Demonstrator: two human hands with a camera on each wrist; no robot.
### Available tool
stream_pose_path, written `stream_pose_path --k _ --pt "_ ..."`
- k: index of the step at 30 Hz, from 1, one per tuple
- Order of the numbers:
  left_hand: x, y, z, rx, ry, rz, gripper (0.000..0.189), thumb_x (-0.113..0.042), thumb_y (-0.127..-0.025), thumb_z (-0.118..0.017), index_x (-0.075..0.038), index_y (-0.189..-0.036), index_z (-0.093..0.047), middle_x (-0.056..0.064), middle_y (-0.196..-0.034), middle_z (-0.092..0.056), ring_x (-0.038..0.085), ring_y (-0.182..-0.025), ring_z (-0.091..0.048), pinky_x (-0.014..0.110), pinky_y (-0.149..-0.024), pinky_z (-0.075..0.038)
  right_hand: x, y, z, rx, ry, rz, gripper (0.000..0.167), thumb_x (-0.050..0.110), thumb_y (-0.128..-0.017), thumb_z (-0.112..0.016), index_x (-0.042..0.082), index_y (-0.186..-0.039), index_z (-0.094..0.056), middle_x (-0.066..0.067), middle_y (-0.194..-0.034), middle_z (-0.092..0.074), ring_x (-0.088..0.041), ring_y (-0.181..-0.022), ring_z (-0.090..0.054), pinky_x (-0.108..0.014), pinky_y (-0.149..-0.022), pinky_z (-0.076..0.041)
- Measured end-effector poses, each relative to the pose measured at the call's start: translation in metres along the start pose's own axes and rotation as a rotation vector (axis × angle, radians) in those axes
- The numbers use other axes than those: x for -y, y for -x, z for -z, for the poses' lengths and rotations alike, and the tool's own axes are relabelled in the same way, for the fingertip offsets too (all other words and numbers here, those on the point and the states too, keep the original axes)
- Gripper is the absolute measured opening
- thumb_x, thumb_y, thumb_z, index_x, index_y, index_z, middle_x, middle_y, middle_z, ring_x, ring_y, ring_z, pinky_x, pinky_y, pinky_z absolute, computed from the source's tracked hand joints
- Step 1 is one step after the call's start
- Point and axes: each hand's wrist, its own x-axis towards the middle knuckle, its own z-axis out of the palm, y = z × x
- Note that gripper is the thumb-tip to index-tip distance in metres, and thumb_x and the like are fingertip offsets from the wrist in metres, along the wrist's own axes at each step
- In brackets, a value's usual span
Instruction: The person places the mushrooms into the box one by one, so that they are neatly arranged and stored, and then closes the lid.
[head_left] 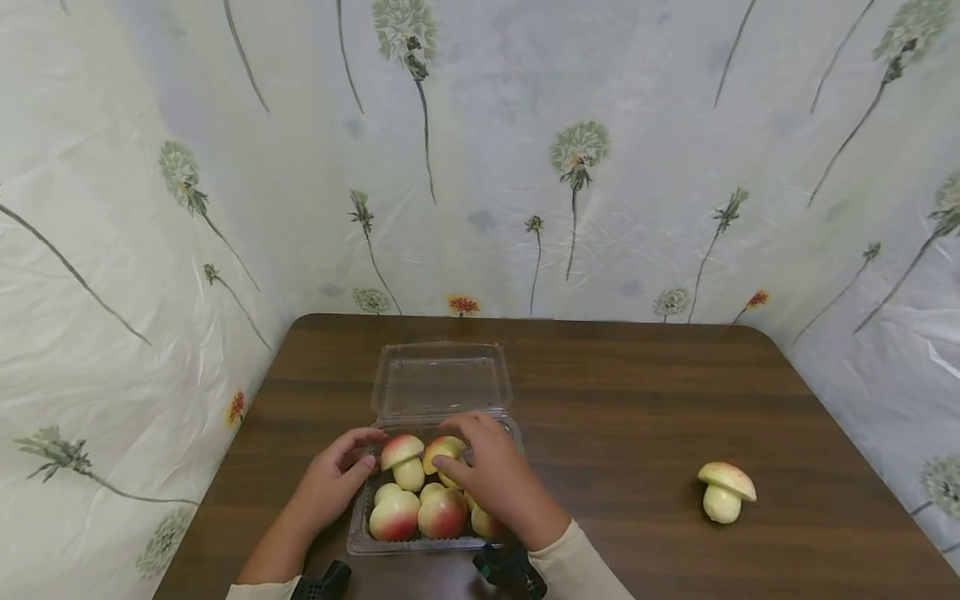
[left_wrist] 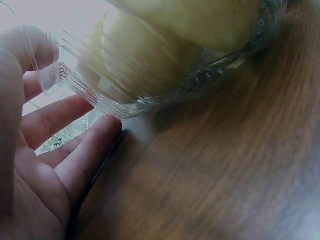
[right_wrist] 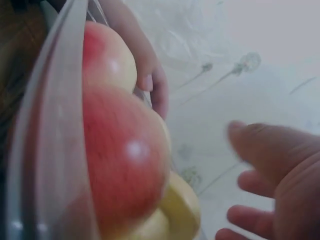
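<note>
A clear plastic box (head_left: 431,546) holds several mushrooms with cream stems and red-blushed caps, among them an upright mushroom (head_left: 408,472) at the back left. My left hand (head_left: 330,483) holds the box's left side, thumb over the rim. In the left wrist view, fingertips (left_wrist: 110,122) meet the ribbed outer wall. My right hand (head_left: 498,475) is over the box's right half, thumb and fingers spread about a yellowish mushroom (head_left: 441,450). From the right wrist, a red-capped mushroom (right_wrist: 125,155) looks large, and the fingers (right_wrist: 255,222) are apart from it, nothing between them.
The box's hinged lid (head_left: 442,379) lies back, open, behind it. Another mushroom (head_left: 726,492) stands alone on the right of the brown wooden table (head_left: 615,400). A dandelion-patterned sheet (head_left: 495,167) hangs behind and at both sides.
</note>
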Motion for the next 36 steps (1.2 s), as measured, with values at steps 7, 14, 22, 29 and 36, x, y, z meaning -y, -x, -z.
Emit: stream_pose_path --k 7,14,22,29,36 --pt "-0.002 -0.001 -0.001 0.003 0.002 0.021 0.032 -0.01 -0.105 -0.062 -0.017 -0.136 -0.064 0.008 -0.141 -0.066 0.015 -0.117 -0.068 0.026 -0.094 -0.057 -0.016 0.008 0.012 -0.258 -0.178 -0.033 0.035 0.026 -0.101 -0.071 0.013 -0.133 -0.066 -0.005 -0.127 -0.065 -0.024 -0.12 -0.065 -0.048 -0.099 -0.057" --pt "0.0 0.002 0.0 0.01 0.013 0.01 0.033 -0.008 -0.105 -0.062 -0.013 -0.137 -0.063 0.013 -0.143 -0.064 0.01 -0.109 -0.07 0.027 -0.091 -0.058 -0.037 0.019 0.018 -0.39 -0.24 -0.092 0.028 0.016 -0.101 -0.07 0.006 -0.127 -0.067 -0.008 -0.118 -0.068 -0.021 -0.111 -0.068 -0.046 -0.099 -0.058" --pt "0.001 0.002 0.0 -0.003 0.028 0.017 0.032 -0.008 -0.105 -0.061 -0.014 -0.137 -0.063 0.012 -0.143 -0.064 0.011 -0.11 -0.07 0.027 -0.091 -0.059 -0.051 0.023 0.033 -0.413 -0.254 -0.141 0.027 0.018 -0.103 -0.068 0.004 -0.126 -0.068 -0.007 -0.118 -0.068 -0.023 -0.11 -0.066 -0.048 -0.098 -0.058" --pt "0.005 0.002 -0.002 0.015 0.038 0.031 0.032 -0.009 -0.106 -0.061 -0.015 -0.137 -0.063 0.011 -0.143 -0.063 0.012 -0.113 -0.068 0.027 -0.092 -0.058 -0.069 0.034 0.042 -0.436 -0.206 -0.192 0.027 0.017 -0.102 -0.068 0.004 -0.125 -0.068 -0.008 -0.119 -0.069 -0.024 -0.109 -0.067 -0.044 -0.097 -0.059" --pt "0.001 -0.002 0.001 0.018 0.02 0.001 0.031 -0.011 -0.106 -0.061 -0.016 -0.138 -0.063 0.009 -0.143 -0.063 0.014 -0.115 -0.067 0.028 -0.093 -0.058 -0.086 0.044 0.055 -0.451 -0.172 -0.236 0.028 0.018 -0.103 -0.068 0.005 -0.127 -0.067 -0.007 -0.12 -0.068 -0.022 -0.11 -0.066 -0.025 -0.093 -0.056"
